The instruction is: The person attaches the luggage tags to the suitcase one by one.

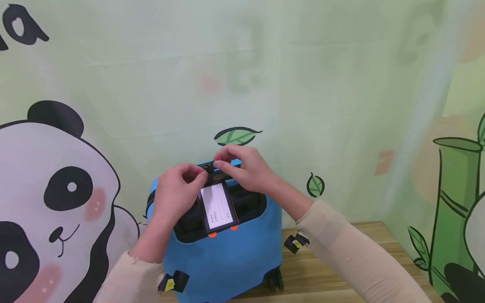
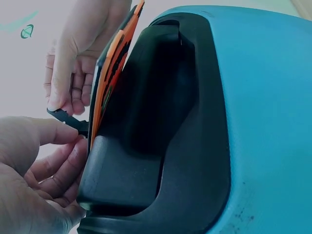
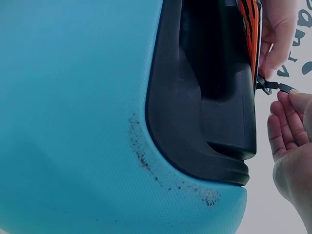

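A blue suitcase (image 1: 227, 261) stands upright, its black handle recess (image 2: 183, 146) on top. Over the handle lies a luggage tag (image 1: 217, 205) with a white card and orange edging; the wrist views show its orange side (image 2: 113, 68). From the tag's end runs a thin black strap (image 2: 68, 118). My left hand (image 1: 176, 193) pinches the strap close to the tag between thumb and forefinger. The right hand (image 1: 250, 170) pinches the strap's free end (image 3: 286, 88), a little apart from the left fingertips. A small buckle or loop (image 3: 264, 86) shows beside the tag; its details are unclear.
The suitcase stands on a wood-grain surface (image 1: 322, 269), with a black wheel (image 1: 274, 280) at its lower right. Behind hangs a pale green cloth (image 1: 322, 84) printed with pandas, leaves and bamboo. Black pieces with yellow marks hang by both sleeves.
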`<state>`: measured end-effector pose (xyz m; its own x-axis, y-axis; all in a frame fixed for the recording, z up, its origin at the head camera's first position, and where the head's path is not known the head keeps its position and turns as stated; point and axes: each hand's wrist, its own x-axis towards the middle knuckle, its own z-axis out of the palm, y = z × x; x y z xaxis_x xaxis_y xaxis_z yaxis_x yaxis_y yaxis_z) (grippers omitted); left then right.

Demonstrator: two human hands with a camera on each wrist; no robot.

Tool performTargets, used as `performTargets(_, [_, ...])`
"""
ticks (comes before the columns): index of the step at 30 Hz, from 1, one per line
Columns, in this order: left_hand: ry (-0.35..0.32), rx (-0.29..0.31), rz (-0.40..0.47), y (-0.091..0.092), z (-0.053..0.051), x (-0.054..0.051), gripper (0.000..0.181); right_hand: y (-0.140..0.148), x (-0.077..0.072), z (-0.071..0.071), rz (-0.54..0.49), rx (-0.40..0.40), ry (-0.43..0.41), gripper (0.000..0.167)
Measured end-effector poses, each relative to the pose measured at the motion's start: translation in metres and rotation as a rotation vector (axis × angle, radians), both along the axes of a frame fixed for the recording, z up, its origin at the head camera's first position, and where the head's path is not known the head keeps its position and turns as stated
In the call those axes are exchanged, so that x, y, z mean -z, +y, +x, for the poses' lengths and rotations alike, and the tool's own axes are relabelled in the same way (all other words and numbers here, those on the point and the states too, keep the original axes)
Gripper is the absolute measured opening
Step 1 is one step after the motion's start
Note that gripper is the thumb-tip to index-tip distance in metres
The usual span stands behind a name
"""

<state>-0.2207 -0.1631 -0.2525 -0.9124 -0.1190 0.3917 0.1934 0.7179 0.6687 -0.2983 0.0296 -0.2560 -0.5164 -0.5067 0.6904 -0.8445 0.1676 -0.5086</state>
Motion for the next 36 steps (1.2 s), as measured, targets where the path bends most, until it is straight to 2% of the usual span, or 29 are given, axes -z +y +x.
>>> performTargets(6, [-0.015,0.005,0.018,0.001,0.0,-0.001,0.025,0.001,0.003,-0.001,-0.004,0.004,-0.026,0.013])
performTargets(15, [-0.03,-0.003,-0.017,0.006,-0.001,-0.002,0.022,0.003,0.005,0.0,-0.039,-0.007,-0.099,0.012])
performTargets(21, [-0.003,0.03,-0.025,0.003,-0.001,0.002,0.021,0.003,0.005,-0.001,-0.058,-0.005,-0.154,0.013])
performTargets(26, [0.023,0.047,-0.026,0.001,-0.001,0.004,0.02,0.0,0.005,-0.003,-0.07,0.027,-0.176,0.017])
performTargets(29, [0.032,0.041,-0.027,0.001,-0.001,0.006,0.021,-0.003,0.004,-0.003,-0.072,0.06,-0.149,0.018])
performTargets(31, [0.036,0.04,-0.026,0.001,-0.001,0.007,0.021,-0.005,0.005,-0.003,-0.063,0.084,-0.099,0.018])
performTargets(36, [0.052,0.047,-0.018,0.002,-0.002,0.01,0.02,-0.003,0.01,0.001,0.002,0.123,0.117,0.019])
